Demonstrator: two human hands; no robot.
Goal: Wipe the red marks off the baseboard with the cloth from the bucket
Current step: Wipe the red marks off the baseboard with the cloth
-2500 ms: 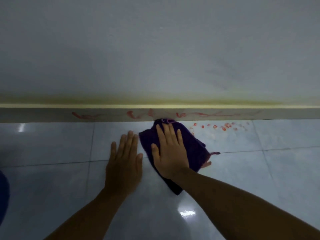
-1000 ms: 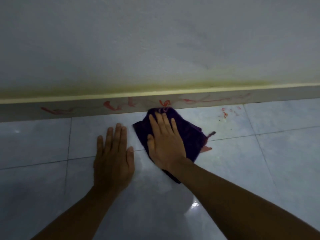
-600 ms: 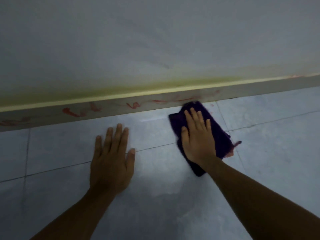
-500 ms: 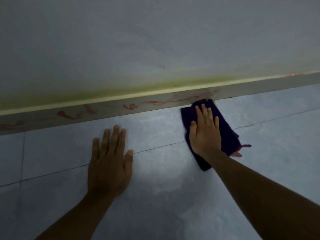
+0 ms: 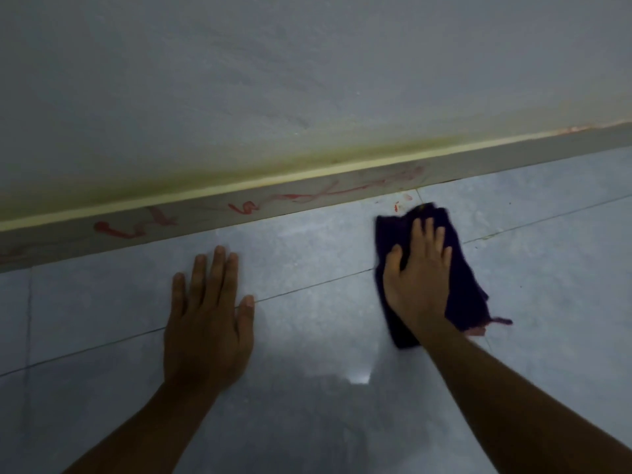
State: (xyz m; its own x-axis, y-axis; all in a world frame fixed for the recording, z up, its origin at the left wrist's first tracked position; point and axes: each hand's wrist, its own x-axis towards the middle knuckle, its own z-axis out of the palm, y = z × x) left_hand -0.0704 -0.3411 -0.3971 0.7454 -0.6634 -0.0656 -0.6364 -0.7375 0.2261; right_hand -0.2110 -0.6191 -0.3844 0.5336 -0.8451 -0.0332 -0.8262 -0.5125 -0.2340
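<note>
A grey baseboard (image 5: 212, 217) runs along the foot of the wall, sloping up to the right. Red scribbled marks (image 5: 307, 196) cover its face from the far left to about the middle. A dark purple cloth (image 5: 465, 278) lies flat on the floor tiles just below the baseboard, right of centre. My right hand (image 5: 419, 278) presses down on the cloth with spread fingers. My left hand (image 5: 208, 313) lies flat on the floor, palm down, holding nothing. A few small red specks (image 5: 402, 201) sit on the tile beside the cloth's top edge.
The pale wall (image 5: 307, 80) above shows a yellow-green stain along the baseboard's top edge. Glossy blue-grey floor tiles (image 5: 307, 336) with thin grout lines fill the lower view. No bucket is in view.
My right hand has slid the cloth to the right along the floor and then slightly back from the baseboard. The red spots on the tile have mostly gone. My left hand stayed flat.
</note>
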